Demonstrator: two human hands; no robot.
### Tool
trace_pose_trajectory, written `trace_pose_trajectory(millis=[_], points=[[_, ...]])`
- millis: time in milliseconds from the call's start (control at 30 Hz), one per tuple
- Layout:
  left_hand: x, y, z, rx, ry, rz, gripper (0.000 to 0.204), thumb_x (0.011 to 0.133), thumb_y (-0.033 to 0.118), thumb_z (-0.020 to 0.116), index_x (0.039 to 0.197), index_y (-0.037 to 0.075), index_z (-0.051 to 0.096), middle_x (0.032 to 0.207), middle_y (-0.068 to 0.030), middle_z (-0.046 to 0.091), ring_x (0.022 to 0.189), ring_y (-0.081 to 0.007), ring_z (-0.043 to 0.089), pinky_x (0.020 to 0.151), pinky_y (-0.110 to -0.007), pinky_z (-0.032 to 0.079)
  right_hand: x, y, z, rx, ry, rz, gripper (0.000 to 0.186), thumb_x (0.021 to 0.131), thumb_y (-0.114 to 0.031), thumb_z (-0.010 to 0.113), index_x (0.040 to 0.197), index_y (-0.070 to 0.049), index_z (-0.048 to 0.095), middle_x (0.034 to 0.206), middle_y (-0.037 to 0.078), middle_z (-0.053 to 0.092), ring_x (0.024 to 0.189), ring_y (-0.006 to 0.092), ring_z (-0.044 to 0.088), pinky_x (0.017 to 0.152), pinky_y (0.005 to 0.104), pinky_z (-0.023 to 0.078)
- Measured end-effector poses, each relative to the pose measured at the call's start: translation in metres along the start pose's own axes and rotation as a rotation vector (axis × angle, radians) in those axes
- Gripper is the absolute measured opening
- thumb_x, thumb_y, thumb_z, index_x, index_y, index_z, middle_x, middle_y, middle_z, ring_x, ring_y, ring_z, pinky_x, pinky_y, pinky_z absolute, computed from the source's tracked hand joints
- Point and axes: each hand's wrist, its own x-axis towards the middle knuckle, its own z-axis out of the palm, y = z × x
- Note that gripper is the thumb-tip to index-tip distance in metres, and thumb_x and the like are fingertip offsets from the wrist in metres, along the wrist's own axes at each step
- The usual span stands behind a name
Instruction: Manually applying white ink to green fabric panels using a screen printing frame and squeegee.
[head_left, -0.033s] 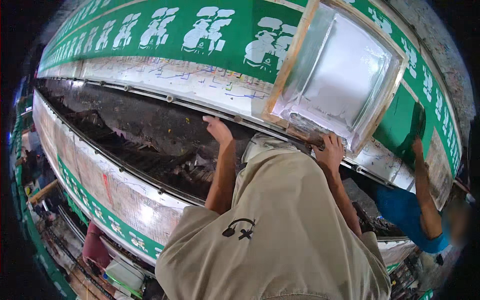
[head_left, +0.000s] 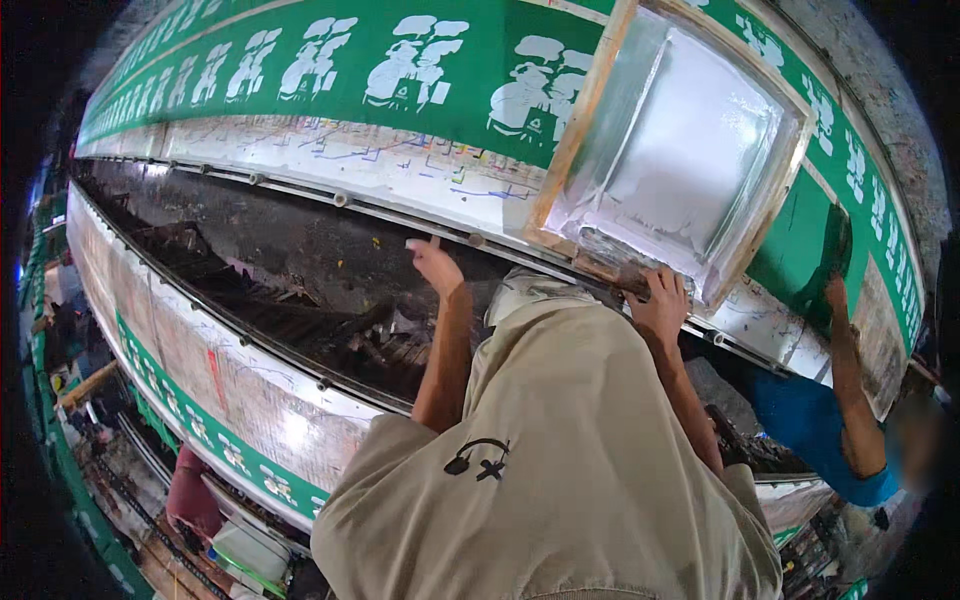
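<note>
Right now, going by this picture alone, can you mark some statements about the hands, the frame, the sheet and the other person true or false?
1. The right hand is at the near edge of the wooden frame. True.
2. The left hand is holding a brush. False: the left hand is raised, with nothing visible in it.
3. The printed sheet under the frame is red. False: the sheet is green with white prints.
4. A person in a blue shirt is at the right of the picture. True.
5. The frame is round. False: it has four fairly straight wooden sides.
</note>
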Motion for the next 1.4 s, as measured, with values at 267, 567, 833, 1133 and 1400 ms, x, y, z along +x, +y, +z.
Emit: trace_pose_trajectory(millis=[267, 567, 833, 1133, 1400], points=[[-0.025, 0.003, -0.028, -0.43, 0.007, -0.476, 0.105, 0.098, 0.087, 0.01, 0.135, 0.009, 0.07, 0.117, -0.0139, 0.062, 0.09, -0.0251, 0.054, 0.074, -0.04, 0.045, 0.002, -0.005, -0.005, 0.083, -0.06, 0.024, 0.052, 0.067, -0.021, 0.093, 0.115, -0.015, 0.073, 0.117, 0.007, 0.063, 0.115, 0.0338, 0.06, 0.096, 0.0516, 0.051], [-0.065, 0.035, 0.002, -0.174, -0.114, -0.111, 0.091, 0.102, 0.079, 0.04, 0.155, 0.007, 0.054, 0.159, -0.0188, 0.047, 0.13, -0.0286, 0.049, 0.093, -0.04, 0.046, 0.003, 0.0, -0.01, -0.04, -0.043, -0.05, 0.052, 0.07, -0.014, 0.087, 0.119, -0.012, 0.071, 0.117, 0.011, 0.06, 0.119, 0.0355, 0.057, 0.106, 0.0552, 0.042], [-0.079, 0.066, 0.03, 0.118, -0.319, 0.553, 0.027, 0.103, 0.023, 0.068, 0.105, -0.004, 0.068, 0.084, -0.0036, 0.066, 0.075, -0.01, 0.054, 0.068, -0.03, 0.046, 0.028, 0.007, -0.018, 0.068, 0.031, 0.016, 0.039, 0.078, -0.013, 0.08, 0.116, -0.013, 0.074, 0.121, 0.006, 0.065, 0.118, 0.0323, 0.06, 0.106, 0.0535, 0.041], [-0.129, 0.12, 0.104, 0.429, -0.86, 0.745, 0.034, 0.097, 0.016, 0.073, 0.128, 0.002, 0.071, 0.073, -0.0078, 0.061, 0.066, -0.015, 0.054, 0.063, -0.032, 0.047, 0.059, 0.033, -0.044, 0.156, 0.016, 0.034, 0.027, 0.083, -0.016, 0.076, 0.11, -0.011, 0.074, 0.107, 0.007, 0.072, 0.109, 0.033, 0.066, 0.101, 0.0501, 0.047], [-0.136, 0.116, 0.138, 0.519, -1.03, 0.715, 0.064, 0.096, 0.018, 0.072, 0.156, 0.01, 0.053, 0.069, -0.0109, 0.053, 0.066, -0.0198, 0.056, 0.066, -0.037, 0.049, 0.065, 0.049, -0.048, 0.34, 0.017, 0.142, 0.027, 0.083, -0.017, 0.078, 0.108, -0.007, 0.074, 0.105, 0.011, 0.072, 0.099, 0.0352, 0.07, 0.092, 0.0484, 0.051]])
